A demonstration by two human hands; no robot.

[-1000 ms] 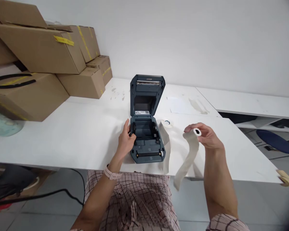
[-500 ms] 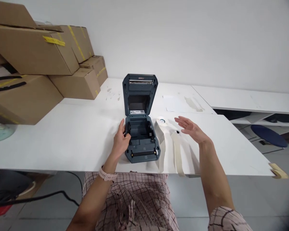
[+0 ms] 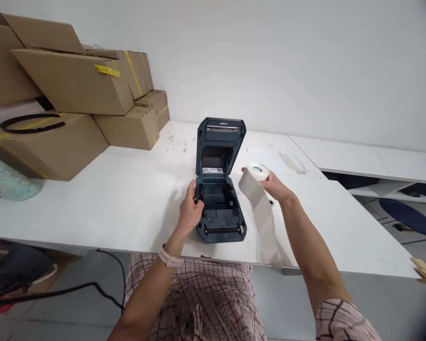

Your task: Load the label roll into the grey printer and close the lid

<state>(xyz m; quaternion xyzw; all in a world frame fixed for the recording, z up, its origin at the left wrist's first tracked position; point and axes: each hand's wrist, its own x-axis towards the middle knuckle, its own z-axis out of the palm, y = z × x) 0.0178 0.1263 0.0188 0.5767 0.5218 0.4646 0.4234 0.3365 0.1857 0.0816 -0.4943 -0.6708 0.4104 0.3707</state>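
A dark grey label printer (image 3: 220,213) stands on the white table with its lid (image 3: 220,142) raised and its inner bay bare. My left hand (image 3: 190,208) grips the printer's left side, thumb over the rim. To the printer's right, my right hand (image 3: 274,185) is closed around a white label roll (image 3: 252,176), whose loose strip hangs down toward the table's front edge. A second roll (image 3: 271,202) lies behind that strip, mostly hidden by it and by my right wrist.
Cardboard boxes (image 3: 81,85) are stacked at the left, with a mint-green patterned object (image 3: 12,182) in front. A paper sheet (image 3: 261,156) lies behind the right hand. A blue stool (image 3: 408,216) stands beyond the table (image 3: 341,227) at right.
My right hand, open and raised beside the rolls before, has taken hold of the white label roll and lifted it. My left hand stays on the printer. The view has shifted slightly.
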